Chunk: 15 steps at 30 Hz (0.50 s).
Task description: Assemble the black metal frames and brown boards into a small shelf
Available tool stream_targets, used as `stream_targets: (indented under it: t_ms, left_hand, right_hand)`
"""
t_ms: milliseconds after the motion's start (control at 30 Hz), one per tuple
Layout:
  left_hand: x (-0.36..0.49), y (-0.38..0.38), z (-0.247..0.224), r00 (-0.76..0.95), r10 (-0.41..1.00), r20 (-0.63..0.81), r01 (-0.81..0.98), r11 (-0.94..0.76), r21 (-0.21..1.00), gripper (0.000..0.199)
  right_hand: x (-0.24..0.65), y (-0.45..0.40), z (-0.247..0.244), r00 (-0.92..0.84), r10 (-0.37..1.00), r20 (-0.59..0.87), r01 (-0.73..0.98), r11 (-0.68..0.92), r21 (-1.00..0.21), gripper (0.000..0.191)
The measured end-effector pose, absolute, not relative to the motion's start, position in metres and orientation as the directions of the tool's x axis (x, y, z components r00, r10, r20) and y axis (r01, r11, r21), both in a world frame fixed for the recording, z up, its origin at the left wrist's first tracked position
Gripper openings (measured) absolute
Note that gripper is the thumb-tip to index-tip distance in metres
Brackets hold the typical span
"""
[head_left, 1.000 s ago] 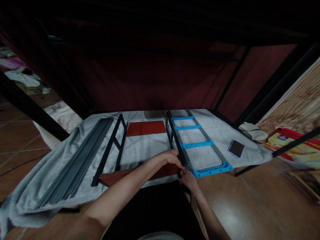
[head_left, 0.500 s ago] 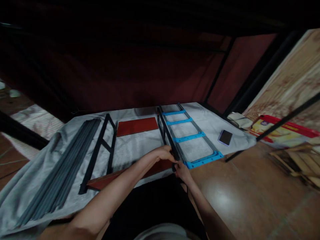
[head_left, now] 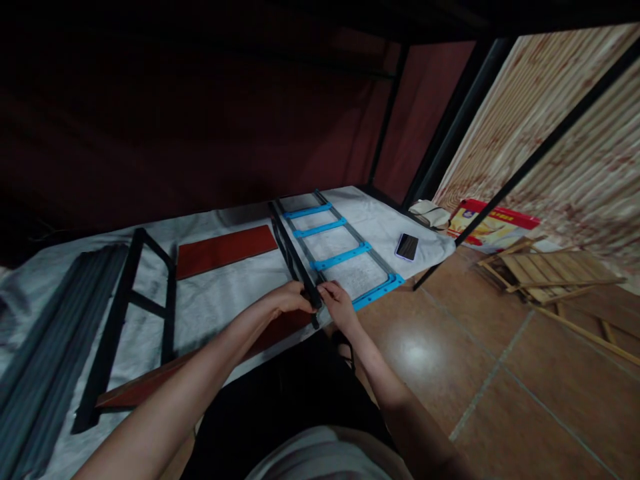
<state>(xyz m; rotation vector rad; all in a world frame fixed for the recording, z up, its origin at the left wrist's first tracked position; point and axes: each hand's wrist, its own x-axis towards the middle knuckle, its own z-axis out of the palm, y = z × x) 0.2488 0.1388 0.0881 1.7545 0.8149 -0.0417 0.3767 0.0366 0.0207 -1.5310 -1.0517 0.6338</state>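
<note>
A black metal side frame (head_left: 294, 257) stands on edge on the cloth-covered bed, its near end between my two hands. My left hand (head_left: 294, 298) is closed round that end from the left, fingertips partly hidden behind the bar. From the right, my right hand (head_left: 338, 305) pinches at the same end with curled fingers. Just beside it lies a rack of grey tubes with blue crosspieces (head_left: 341, 257). To the left are a red-brown board (head_left: 225, 250), a second board (head_left: 145, 385) along the near edge and another black frame (head_left: 117, 327).
Several grey tubes (head_left: 60, 340) lie at the far left on the pale cloth (head_left: 220, 307). A phone (head_left: 407, 247) rests at the right. A dark post (head_left: 500, 193) slants across the right side. Beyond it are a red and yellow box (head_left: 495, 227) and a folded wooden chair (head_left: 550, 270) on the tiled floor.
My view has swung to the right, so things sit further left. My right hand has moved from below the frame's near end up to its right side. My left hand stays at the frame.
</note>
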Motion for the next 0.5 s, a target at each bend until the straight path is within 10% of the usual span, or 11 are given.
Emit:
stream_targets:
  t_ms: [200,500]
  left_hand:
    - [0.252,0.136,0.093,0.771,0.486,-0.412,0.558,-0.203,0.805,0.031]
    - [0.202,0.104,0.111,0.701,0.676,-0.228,0.702,-0.596,0.391,0.034]
  right_hand:
    - [0.382,0.034,0.024,0.337,0.928,0.160,0.154,0.113,-0.982,0.023]
    - [0.392,0.032,0.044,0.163,0.955,0.248,0.467,0.147,-0.872,0.023]
